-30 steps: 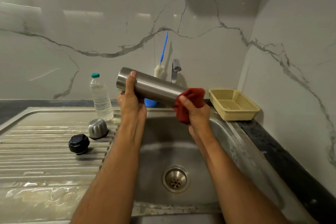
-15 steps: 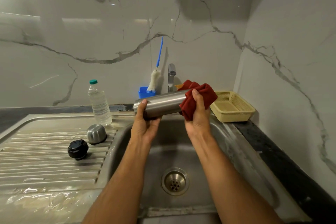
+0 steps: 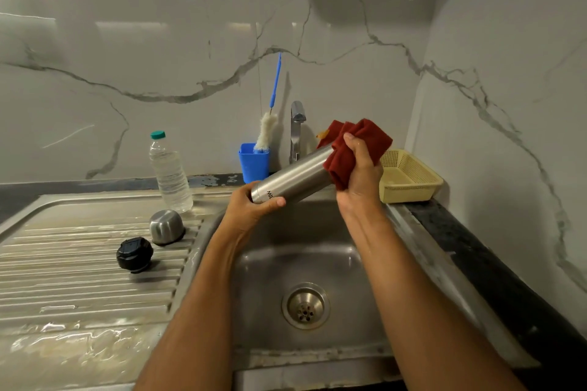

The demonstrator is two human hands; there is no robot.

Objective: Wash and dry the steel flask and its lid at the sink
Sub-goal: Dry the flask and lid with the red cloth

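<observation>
Head view, the only one I have: I'm over the sink with the steel flask held slanted above the basin, its lower end toward me and its upper end tipped up toward the tap. My left hand is curled round the lower end, thumb across the metal just below the printed lettering. My right hand grips a bunched red cloth wrapped over the flask's upper end (I can't see that end under the cloth, so which end it is I can't say).

On the ribbed draining board to the left the steel cap stands dome-up, touching nothing, with the black stopper just beside it. Neither is being handled; from here I can't tell whether they are dry.

Drying the body looks like the step in hand. To do it well I'd hold the left grip firm and twist the flask against the cloth, then draw the cloth down the barrel toward the left hand, keeping everything over the basin so drips fall in. Wet steel is slippery; a loose left grip could let it slide.
</observation>
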